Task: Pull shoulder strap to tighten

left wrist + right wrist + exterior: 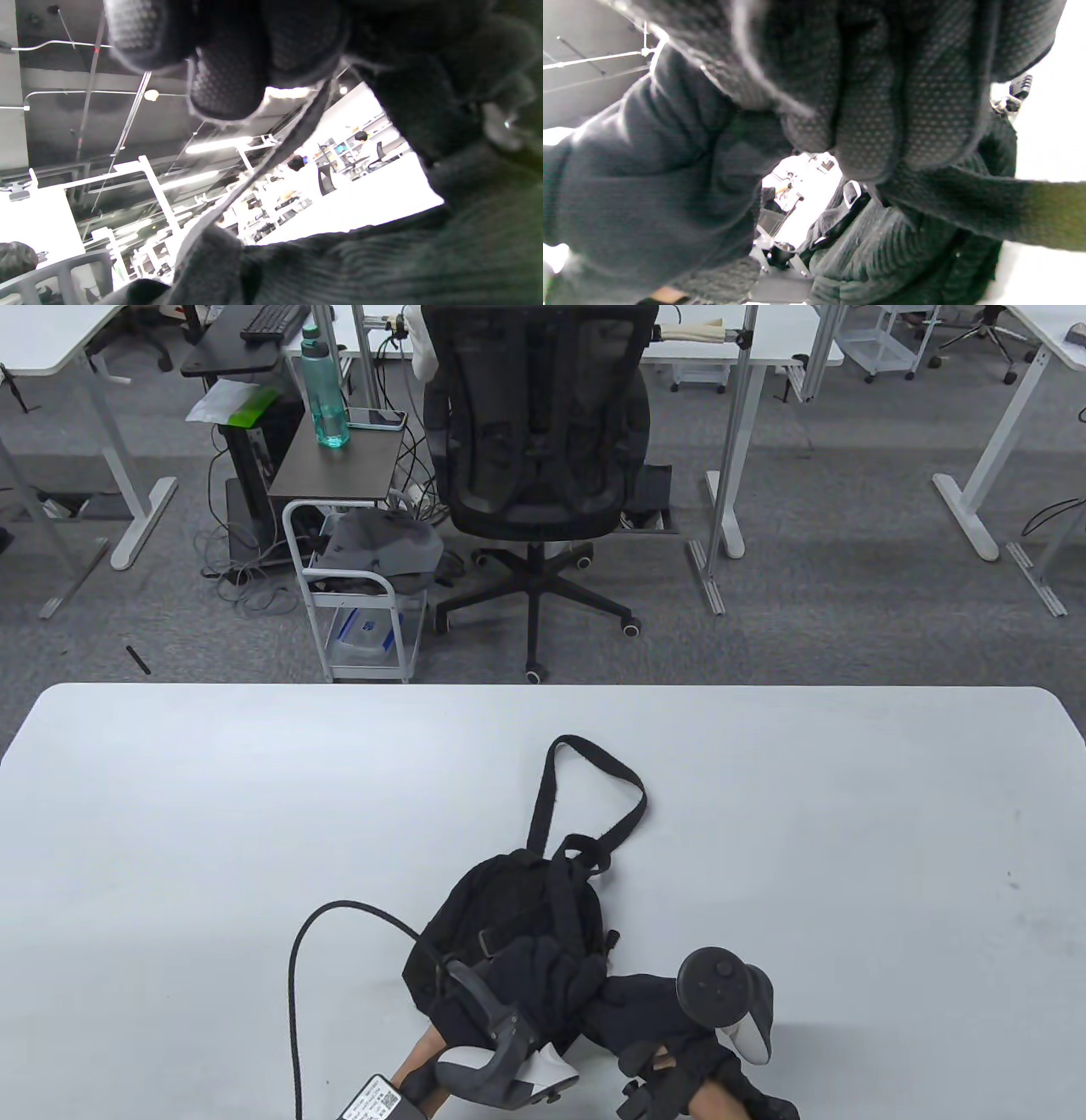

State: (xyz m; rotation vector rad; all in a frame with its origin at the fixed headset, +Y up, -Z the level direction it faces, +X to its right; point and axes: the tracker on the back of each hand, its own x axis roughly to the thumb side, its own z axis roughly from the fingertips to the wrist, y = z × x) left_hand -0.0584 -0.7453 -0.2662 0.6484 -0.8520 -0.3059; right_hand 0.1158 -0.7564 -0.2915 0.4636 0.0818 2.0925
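A small black bag lies on the white table near the front edge. Its shoulder strap loops away toward the far side. My left hand rests on the bag's near end. In the left wrist view its fingers pinch a thin strap seen edge-on above the bag's fabric. My right hand is just right of it, against the bag. In the right wrist view its fingers are curled around a flat strap that runs off to the right.
A black cable arcs over the table from the front edge to the bag's left side. Beyond the table's far edge stand a black office chair and a white cart.
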